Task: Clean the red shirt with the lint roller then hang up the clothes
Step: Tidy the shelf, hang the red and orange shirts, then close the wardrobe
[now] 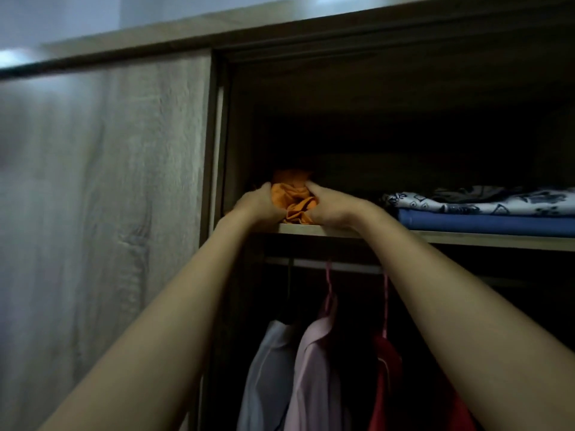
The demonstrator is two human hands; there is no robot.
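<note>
I saw the open wardrobe (124,213), its shelf (466,239) carrying folded blue cloth (485,223) under patterned cloth (485,200). Below, on the rail (351,266), hung a white shirt (267,374), a pink shirt (314,377) and the red shirt (385,384). My left hand (258,205) and right hand (333,206) were both clamped around a bunched orange cloth (292,197) at the shelf's left end.

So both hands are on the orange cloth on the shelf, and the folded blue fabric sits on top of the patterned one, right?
Not quite. The head view shows the patterned fabric lying on top of the folded blue fabric. The rest holds: left hand and right hand grip the orange cloth on the shelf.
</note>
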